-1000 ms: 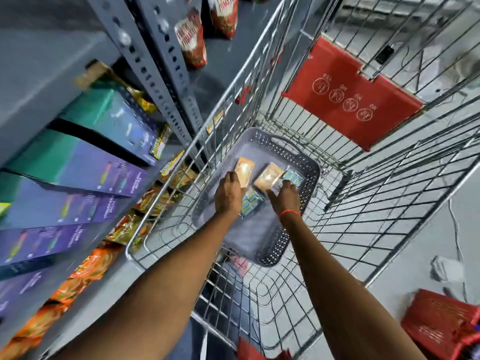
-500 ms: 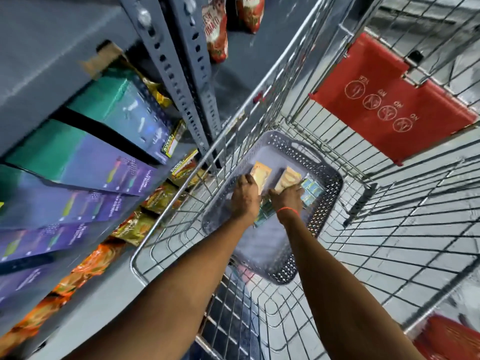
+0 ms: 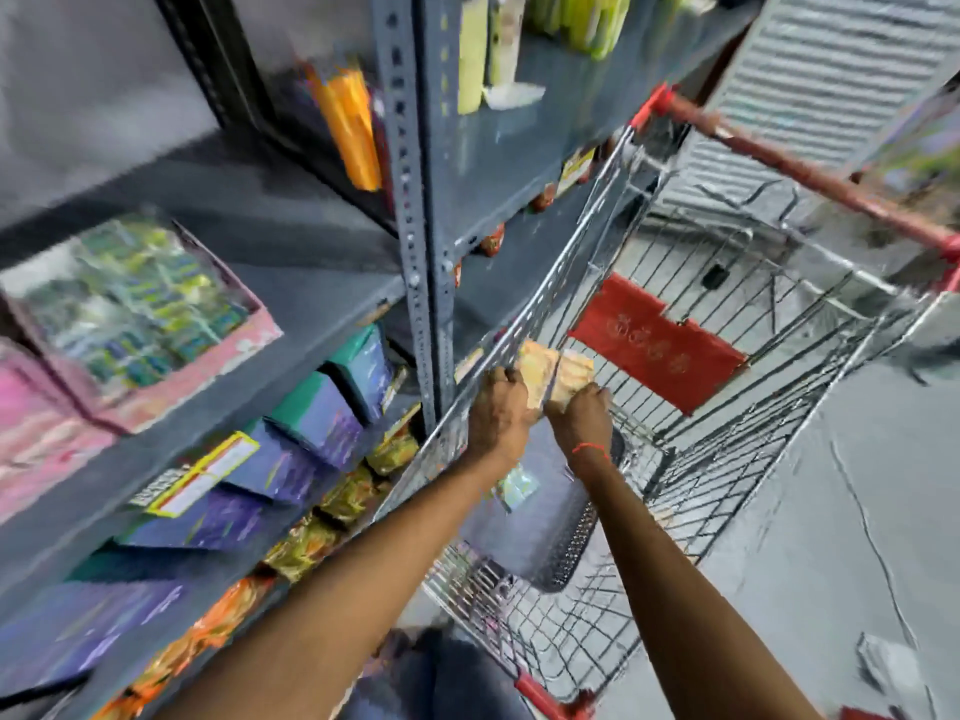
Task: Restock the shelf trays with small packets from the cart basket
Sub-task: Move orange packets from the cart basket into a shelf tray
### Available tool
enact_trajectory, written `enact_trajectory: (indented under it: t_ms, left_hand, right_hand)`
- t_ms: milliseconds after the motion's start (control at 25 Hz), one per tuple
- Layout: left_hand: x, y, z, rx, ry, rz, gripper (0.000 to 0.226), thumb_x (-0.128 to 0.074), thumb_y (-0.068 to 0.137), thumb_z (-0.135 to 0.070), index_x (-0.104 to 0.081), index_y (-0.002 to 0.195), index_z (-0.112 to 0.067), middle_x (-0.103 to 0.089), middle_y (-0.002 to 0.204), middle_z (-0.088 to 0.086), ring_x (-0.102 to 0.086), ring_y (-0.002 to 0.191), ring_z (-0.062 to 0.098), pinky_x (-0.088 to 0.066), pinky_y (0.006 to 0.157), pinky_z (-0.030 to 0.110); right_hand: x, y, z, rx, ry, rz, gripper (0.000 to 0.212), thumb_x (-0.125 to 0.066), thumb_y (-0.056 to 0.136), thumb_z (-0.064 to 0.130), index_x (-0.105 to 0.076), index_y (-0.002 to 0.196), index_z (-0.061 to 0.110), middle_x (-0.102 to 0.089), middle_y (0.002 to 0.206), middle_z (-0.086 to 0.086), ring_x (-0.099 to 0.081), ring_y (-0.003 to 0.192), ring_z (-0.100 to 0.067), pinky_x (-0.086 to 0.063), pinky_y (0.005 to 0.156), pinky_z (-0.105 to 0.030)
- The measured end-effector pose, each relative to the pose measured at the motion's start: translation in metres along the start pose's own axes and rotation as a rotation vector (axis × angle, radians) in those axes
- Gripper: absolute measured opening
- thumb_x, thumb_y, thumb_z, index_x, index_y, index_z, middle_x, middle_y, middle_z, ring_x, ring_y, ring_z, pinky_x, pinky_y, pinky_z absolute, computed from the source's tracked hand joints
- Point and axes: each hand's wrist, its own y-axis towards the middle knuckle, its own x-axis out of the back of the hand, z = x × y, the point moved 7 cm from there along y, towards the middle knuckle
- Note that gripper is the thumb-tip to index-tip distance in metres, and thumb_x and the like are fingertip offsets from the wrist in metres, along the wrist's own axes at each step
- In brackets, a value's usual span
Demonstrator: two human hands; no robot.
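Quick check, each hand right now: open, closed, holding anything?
Left hand: closed on the tan packets, lifted above the cart basket.
Right hand: closed on the same tan packets from the other side.

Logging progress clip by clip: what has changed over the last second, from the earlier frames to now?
Both hands have closed on the orange packets and raised them out of the grey basket to the cart rim; left hand and right hand hold them together. The view has swung up toward the shelf tray. A greenish packet stays in the basket.
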Motion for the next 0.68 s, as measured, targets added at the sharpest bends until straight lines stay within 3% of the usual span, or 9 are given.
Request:
enact_trajectory:
  t_ms: [120,280,480,680]
  left_hand:
    - [0.072,-0.024,0.012,0.01,-0.017,-0.155,0.062,-0.066,0.088,-0.035,-0.042,0.134,-0.001,-0.047,0.133,0.018,-0.051,0.117,0.033,-0.045,0.092,0.039]
    - [0.159,-0.049,0.045,0.098,-0.051,-0.362,0.062,-0.071,0.082,-0.038,-0.049,0.129,-0.004,-0.055,0.122,0.018,-0.055,0.111,0.035,-0.047,0.09,0.042]
    - [0.239,-0.09,0.112,0.283,-0.073,-0.547,0.057,-0.073,0.08,-0.041,-0.054,0.121,-0.006,-0.058,0.119,0.016,-0.059,0.108,0.034,-0.05,0.086,0.042]
    - [0.28,-0.137,0.189,0.467,-0.061,-0.647,0.051,-0.072,0.078,-0.044,-0.062,0.11,-0.006,-0.068,0.109,0.018,-0.066,0.1,0.034,-0.054,0.081,0.041]
  right_hand:
    - [0.047,-0.033,0.056,0.144,0.024,-0.114,0.061,-0.064,0.088,0.026,-0.039,0.126,-0.015,-0.043,0.129,-0.031,-0.051,0.116,-0.043,-0.048,0.089,-0.044]
    - [0.082,-0.066,0.139,0.319,0.056,-0.189,0.07,-0.064,0.088,0.03,-0.035,0.134,-0.013,-0.04,0.133,-0.028,-0.052,0.114,-0.044,-0.045,0.094,-0.045]
    - [0.072,-0.12,0.249,0.636,-0.089,-0.146,0.065,-0.055,0.093,0.036,-0.037,0.133,-0.012,-0.044,0.133,-0.026,-0.04,0.126,-0.038,-0.044,0.095,-0.045]
    - [0.026,-0.18,0.327,0.811,-0.135,-0.009,0.065,-0.054,0.094,0.036,-0.034,0.135,-0.01,-0.039,0.136,-0.025,-0.048,0.122,-0.038,-0.043,0.096,-0.043]
